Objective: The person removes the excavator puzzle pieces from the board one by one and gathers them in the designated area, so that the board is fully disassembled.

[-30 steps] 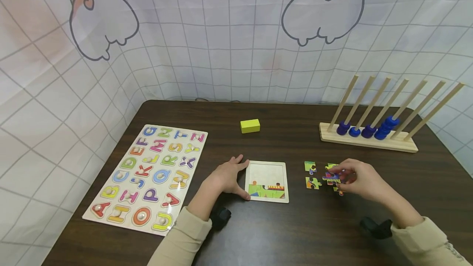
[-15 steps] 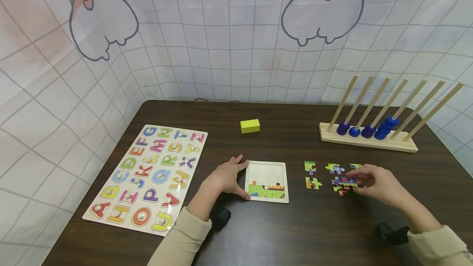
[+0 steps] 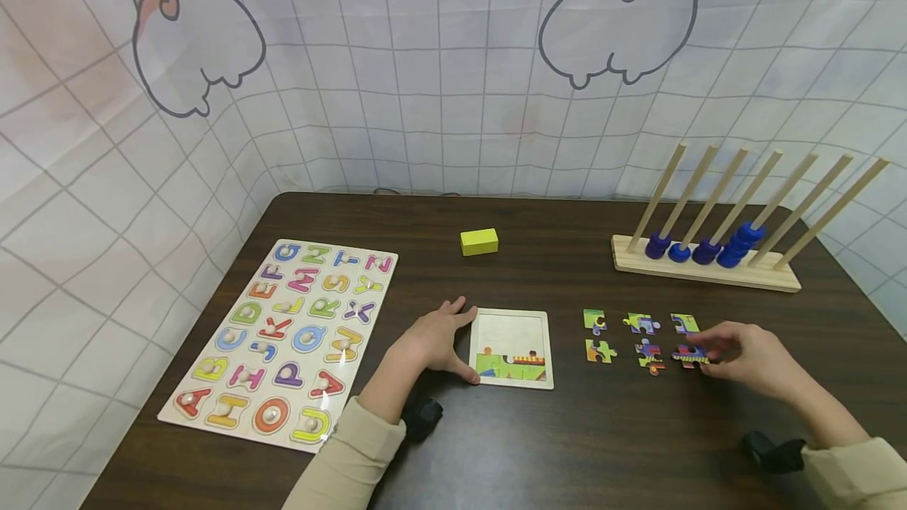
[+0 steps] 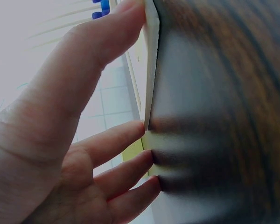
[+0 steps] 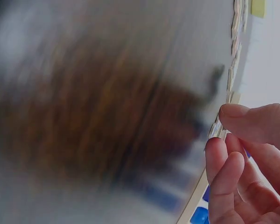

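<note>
Head: the purple piece has been moved right over the counter by the right hand, leaving the middle piece uncovered; it now sits at the near row's right end, pinched. Spreading-out seems in hand, not filling. The board, part-filled, is touched by the left hand, fingers spread.

Left wrist: board edge touched by thumb and forefinger.

Right wrist: piece pinched, face hidden.

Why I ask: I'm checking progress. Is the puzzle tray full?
No: the puzzle tray is bare above its bottom row of pieces.
</note>
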`<action>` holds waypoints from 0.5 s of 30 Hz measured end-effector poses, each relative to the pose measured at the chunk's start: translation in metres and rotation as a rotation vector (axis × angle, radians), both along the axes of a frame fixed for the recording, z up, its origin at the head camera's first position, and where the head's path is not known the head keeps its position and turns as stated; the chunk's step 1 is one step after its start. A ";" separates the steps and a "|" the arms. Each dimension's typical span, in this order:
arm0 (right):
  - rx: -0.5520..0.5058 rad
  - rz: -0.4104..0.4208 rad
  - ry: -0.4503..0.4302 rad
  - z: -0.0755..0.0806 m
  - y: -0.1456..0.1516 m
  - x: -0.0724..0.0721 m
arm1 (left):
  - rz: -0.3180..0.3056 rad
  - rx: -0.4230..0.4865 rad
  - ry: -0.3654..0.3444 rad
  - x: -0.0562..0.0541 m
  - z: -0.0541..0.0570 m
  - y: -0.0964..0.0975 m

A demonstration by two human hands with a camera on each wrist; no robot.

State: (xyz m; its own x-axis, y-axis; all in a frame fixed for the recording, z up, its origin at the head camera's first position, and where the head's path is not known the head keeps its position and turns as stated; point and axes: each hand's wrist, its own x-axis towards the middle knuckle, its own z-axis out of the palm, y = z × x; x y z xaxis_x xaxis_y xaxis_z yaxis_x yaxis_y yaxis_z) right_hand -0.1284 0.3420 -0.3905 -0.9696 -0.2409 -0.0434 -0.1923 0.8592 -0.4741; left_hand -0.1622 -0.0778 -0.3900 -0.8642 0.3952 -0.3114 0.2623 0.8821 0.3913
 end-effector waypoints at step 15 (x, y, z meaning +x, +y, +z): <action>0.034 0.003 -0.036 -0.002 0.009 -0.004 | -0.006 -0.001 0.003 0.000 0.001 0.000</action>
State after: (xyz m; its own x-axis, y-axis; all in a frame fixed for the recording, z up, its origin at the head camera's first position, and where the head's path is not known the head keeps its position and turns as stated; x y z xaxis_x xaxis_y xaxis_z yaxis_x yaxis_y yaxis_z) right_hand -0.1326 0.3513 -0.3922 -0.9665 -0.2416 -0.0863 -0.1782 0.8743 -0.4515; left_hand -0.1621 -0.0781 -0.3885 -0.8630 0.3996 -0.3091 0.2686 0.8811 0.3891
